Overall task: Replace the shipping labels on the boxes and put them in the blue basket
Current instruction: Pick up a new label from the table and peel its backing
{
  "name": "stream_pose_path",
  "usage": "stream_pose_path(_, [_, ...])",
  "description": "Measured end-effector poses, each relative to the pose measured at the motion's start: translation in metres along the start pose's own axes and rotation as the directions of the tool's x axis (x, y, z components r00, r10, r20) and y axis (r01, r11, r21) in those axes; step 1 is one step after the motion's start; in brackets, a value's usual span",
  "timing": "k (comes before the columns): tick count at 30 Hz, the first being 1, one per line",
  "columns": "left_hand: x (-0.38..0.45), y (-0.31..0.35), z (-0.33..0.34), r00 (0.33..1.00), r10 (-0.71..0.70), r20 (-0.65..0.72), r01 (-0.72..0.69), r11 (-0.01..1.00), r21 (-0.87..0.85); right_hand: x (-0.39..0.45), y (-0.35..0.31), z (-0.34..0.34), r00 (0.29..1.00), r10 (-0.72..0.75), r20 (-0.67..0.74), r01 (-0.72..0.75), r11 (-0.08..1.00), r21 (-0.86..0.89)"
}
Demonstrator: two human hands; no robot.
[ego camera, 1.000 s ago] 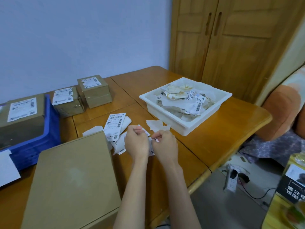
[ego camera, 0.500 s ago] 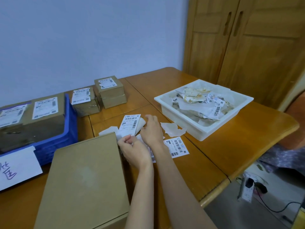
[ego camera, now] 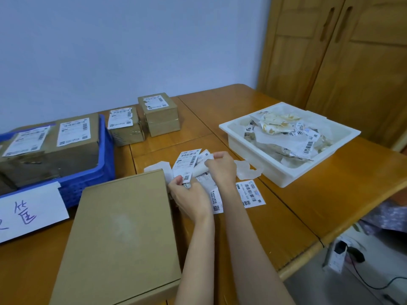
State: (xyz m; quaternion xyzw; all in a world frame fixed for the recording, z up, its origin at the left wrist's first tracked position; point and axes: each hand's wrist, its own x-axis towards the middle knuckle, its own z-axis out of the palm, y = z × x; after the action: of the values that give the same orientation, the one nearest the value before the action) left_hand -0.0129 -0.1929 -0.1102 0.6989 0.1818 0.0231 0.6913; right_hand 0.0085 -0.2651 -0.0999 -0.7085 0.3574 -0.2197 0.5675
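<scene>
Blue basket [ego camera: 92, 172], white tray [ego camera: 275, 172], brown boxes [ego camera: 123, 234], barcoded white labels [ego camera: 187, 164].

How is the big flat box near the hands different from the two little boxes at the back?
The large flat cardboard box is wide and low with a bare top; the two small brown cardboard boxes are chunky, and each has a white label on top. The flat box lies at the near table edge; the small ones stand by the wall. All are brown cardboard.

Blue basket [ego camera: 105, 164] cut off left
</scene>
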Motion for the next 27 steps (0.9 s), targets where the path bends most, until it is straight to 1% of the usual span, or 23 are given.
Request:
stream_pose_path(4, [-0.004,-0.002,0.002,0.998,0.062,-0.001,-0.062,0.997,-0.035,-0.013,0.001,-0.016,0.999,-0.040,-0.006,0.041,0.977,0.211])
stream_pose_path(7, [-0.004,-0.004,0.005,0.993,0.118,0.022,-0.117,0.991,-0.065,-0.024,0.003,-0.025,0.997,-0.065,-0.051,0.078,0.941,0.330])
stream_pose_path(9, [-0.006,-0.004,0.007,0.990,0.130,0.050,-0.123,0.986,-0.114,-0.031,0.005,-0.030,0.996,-0.076,-0.056,0.091,0.923,0.373])
stream_pose_path(12, [-0.009,-0.005,0.011,0.981,0.166,0.098,-0.149,0.975,-0.164,-0.039,0.009,-0.035,0.991,-0.124,-0.047,0.132,0.919,0.371])
stream_pose_path(15, [-0.014,-0.007,0.014,0.962,0.203,0.183,-0.164,0.965,-0.206,-0.045,0.012,-0.039,0.989,-0.143,-0.034,0.145,0.913,0.381])
stream_pose_path(17, [-0.018,-0.007,0.013,0.949,0.222,0.225,-0.164,0.955,-0.247,-0.048,0.016,-0.039,0.986,-0.161,-0.039,0.164,0.924,0.346])
stream_pose_path(20, [-0.021,-0.005,0.012,0.941,0.175,0.289,-0.094,0.958,-0.272,-0.050,0.024,-0.039,0.973,-0.227,-0.049,0.233,0.948,0.217])
stream_pose_path(22, [-0.020,-0.006,0.011,0.940,0.146,0.310,-0.077,0.971,-0.225,-0.050,0.030,-0.038,0.956,-0.280,-0.084,0.288,0.951,0.115])
stream_pose_path(24, [-0.018,-0.008,0.010,0.941,0.153,0.303,-0.112,0.983,-0.149,-0.049,0.036,-0.036,0.937,-0.333,-0.110,0.336,0.942,0.018])
stream_pose_path(27, [-0.014,-0.007,0.010,0.947,0.162,0.279,-0.140,0.985,-0.098,-0.048,0.041,-0.035,0.935,-0.345,-0.086,0.339,0.938,-0.074])
